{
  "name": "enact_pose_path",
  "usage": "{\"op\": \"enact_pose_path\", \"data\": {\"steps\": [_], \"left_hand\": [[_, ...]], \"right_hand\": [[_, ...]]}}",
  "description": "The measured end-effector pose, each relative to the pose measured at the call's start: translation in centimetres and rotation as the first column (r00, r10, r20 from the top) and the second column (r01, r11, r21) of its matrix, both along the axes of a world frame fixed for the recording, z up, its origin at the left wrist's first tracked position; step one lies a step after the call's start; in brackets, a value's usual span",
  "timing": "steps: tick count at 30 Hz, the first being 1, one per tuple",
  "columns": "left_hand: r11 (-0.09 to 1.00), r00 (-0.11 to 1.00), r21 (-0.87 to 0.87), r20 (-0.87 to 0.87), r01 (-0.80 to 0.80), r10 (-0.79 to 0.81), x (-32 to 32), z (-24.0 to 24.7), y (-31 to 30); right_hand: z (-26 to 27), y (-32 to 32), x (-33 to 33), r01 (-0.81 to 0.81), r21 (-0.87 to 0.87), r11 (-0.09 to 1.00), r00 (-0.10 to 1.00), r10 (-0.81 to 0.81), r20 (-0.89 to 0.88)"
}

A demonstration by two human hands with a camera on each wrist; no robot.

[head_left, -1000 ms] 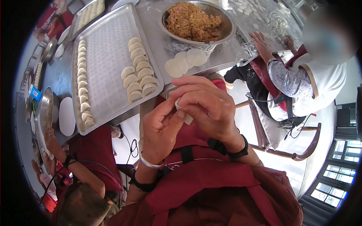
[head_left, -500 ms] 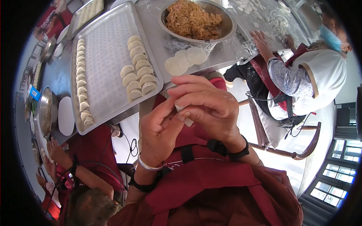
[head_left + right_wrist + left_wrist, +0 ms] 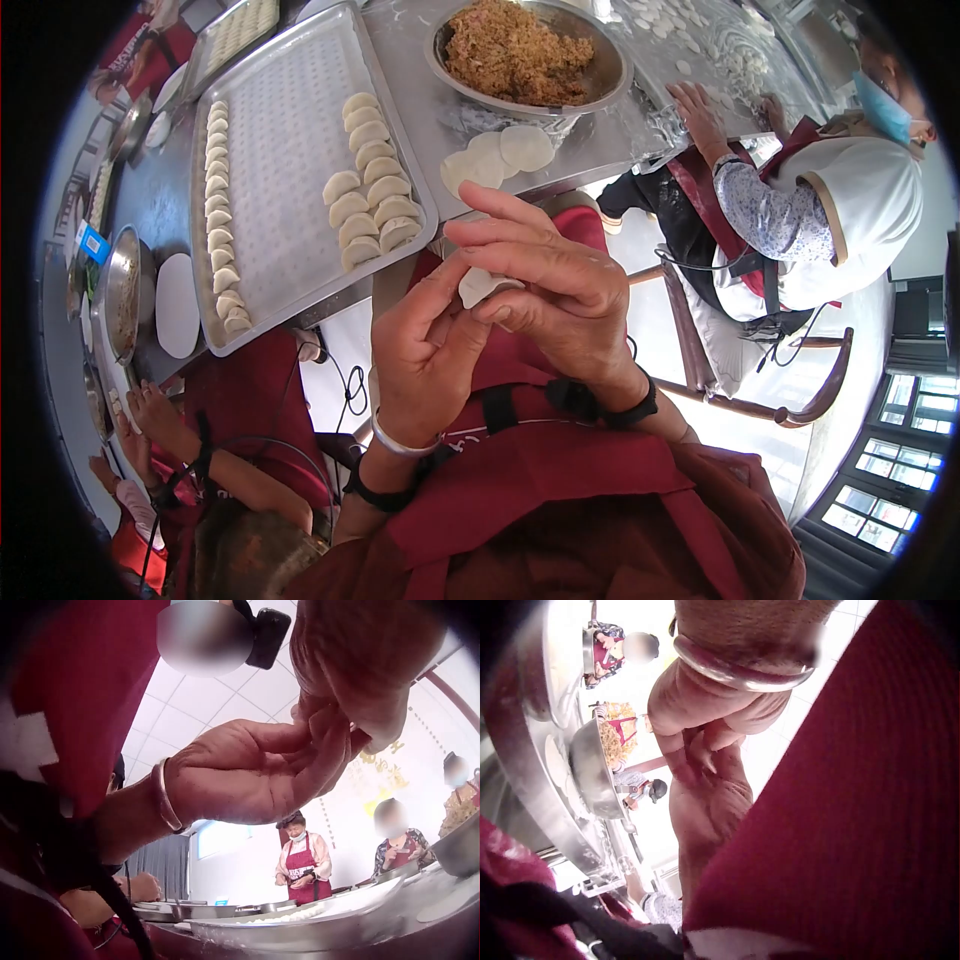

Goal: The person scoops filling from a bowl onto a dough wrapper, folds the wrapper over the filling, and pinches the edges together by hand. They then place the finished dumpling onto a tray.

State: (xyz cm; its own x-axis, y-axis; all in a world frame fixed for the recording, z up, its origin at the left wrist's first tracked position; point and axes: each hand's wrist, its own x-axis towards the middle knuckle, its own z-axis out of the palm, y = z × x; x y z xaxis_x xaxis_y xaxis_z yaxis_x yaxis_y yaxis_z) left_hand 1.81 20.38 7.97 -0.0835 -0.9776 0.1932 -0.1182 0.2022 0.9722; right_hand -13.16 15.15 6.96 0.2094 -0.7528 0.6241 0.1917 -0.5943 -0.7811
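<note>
A pale, folded dumpling [image 3: 484,286] is pinched between both hands in front of the red apron, beyond the table's edge. The left hand [image 3: 425,345] grips its near-left side with thumb and fingers; a silver bangle circles that wrist. The right hand [image 3: 560,290] holds the other side, its thumb against the dough and its upper fingers raised and spread. In the left wrist view the left hand [image 3: 712,705] covers the dumpling. The right wrist view shows the left hand [image 3: 247,772] meeting the right hand [image 3: 360,667], the dough mostly hidden between them.
A metal tray [image 3: 290,170] holds rows of dumplings at left. Round wrappers [image 3: 525,148] lie near the table edge, below a steel bowl [image 3: 612,88] of filling. A masked person [image 3: 800,210] sits at right; another person's arm [image 3: 255,485] is at lower left.
More of the dumpling shows between the hands, and its strip hanging below the thumbs is gone from view. The right hand's upper fingers have spread. The person at lower left has shifted.
</note>
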Motion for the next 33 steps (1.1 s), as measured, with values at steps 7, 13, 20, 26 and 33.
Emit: {"op": "enact_pose_path", "data": {"steps": [7, 13, 20, 26, 33], "left_hand": [[0.997, 0.978, 0.064, -0.203, -0.031, 0.044, -1.0, 0.1, 0.1], [0.996, 0.957, 0.062, -0.279, -0.061, 0.076, -1.2, 0.2, -0.1], [0.939, 0.536, 0.194, -0.844, 0.284, 0.012, -1.0, 0.0, -0.4], [0.905, 0.485, 0.249, -0.873, 0.346, 0.054, 0.4, -2.4, -1.1], [0.911, 0.595, 0.290, -0.801, 0.292, 0.065, -0.2, -1.5, -1.1]], "right_hand": [[-0.3, -0.5, -0.8, -0.005, -0.114, 0.993, 0.984, -0.015, -0.177], [0.6, 0.0, 1.0, 0.125, -0.038, 0.991, 0.990, -0.128, -0.065], [-1.1, -0.8, -0.7, 0.061, -0.131, 0.989, 0.951, -0.098, -0.294], [-0.8, -0.5, 1.3, 0.166, -0.016, 0.986, 0.966, -0.165, -0.200], [-2.1, -1.4, -0.4, 0.067, -0.190, 0.979, 0.896, -0.143, -0.420]]}}
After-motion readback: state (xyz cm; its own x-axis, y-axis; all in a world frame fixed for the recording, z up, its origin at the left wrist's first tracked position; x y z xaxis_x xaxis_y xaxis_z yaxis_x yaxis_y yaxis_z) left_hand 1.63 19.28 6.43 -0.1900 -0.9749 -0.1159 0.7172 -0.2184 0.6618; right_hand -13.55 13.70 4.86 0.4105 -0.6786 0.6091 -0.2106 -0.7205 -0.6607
